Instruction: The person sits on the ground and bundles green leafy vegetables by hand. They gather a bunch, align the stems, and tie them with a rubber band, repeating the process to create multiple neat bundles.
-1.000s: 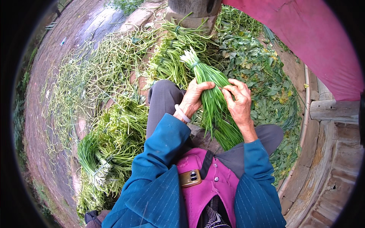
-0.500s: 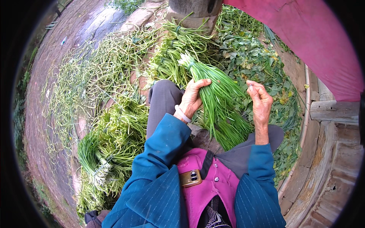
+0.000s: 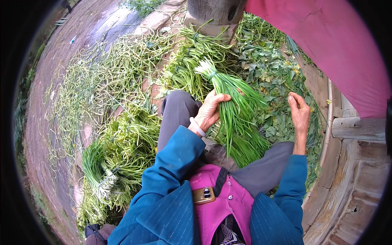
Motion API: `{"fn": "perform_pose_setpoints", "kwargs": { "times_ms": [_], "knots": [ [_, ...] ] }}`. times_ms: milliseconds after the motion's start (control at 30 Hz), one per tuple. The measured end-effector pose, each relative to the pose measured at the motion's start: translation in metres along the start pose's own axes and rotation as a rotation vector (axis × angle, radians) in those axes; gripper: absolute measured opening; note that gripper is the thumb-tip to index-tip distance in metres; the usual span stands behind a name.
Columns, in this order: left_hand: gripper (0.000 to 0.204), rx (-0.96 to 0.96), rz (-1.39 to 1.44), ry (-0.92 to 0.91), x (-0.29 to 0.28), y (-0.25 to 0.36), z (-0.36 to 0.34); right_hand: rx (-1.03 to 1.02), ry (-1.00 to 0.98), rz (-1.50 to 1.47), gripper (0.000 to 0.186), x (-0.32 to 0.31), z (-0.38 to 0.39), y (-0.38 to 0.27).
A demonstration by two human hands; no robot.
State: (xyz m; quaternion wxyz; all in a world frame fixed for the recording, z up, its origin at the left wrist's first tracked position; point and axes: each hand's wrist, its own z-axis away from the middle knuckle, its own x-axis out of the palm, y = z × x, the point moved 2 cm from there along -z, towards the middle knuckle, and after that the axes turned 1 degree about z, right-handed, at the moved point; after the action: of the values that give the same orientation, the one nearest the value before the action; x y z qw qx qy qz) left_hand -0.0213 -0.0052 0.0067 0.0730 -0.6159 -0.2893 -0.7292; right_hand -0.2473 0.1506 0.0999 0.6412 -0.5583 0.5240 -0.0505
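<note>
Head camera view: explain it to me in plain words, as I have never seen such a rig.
There is no machine here: these are a person's own bare hands. A wide fisheye camera on the person's head looks down, so straight edges bend. The left hand grips a bunch of thin green stems, tied near its pale end. The right hand is raised apart from it; whether it pinches anything is too small to tell. On the ground lie loose yellow-green strands, tied bundles of strands and, to the right, leaves. Another green bunch rests on a pile of strands at lower left.
</note>
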Motion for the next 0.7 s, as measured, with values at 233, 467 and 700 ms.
{"fn": "perform_pose_setpoints", "kwargs": {
  "times_ms": [233, 467, 700],
  "knots": [
    [0.047, 0.026, -0.058, -0.056, 0.004, 0.005, 0.003, -0.467, -0.144, 0.035, 0.02, 0.079, 0.059, -0.094],
    [0.054, 0.022, -0.055, -0.117, 0.008, 0.007, 0.004, -0.341, -0.145, 0.096, 0.018, 0.097, 0.053, -0.055],
    [0.053, 0.015, 0.0, -0.129, 0.01, 0.007, 0.008, -0.485, -0.032, 0.02, 0.021, 0.085, 0.062, -0.101]
  ]
}}
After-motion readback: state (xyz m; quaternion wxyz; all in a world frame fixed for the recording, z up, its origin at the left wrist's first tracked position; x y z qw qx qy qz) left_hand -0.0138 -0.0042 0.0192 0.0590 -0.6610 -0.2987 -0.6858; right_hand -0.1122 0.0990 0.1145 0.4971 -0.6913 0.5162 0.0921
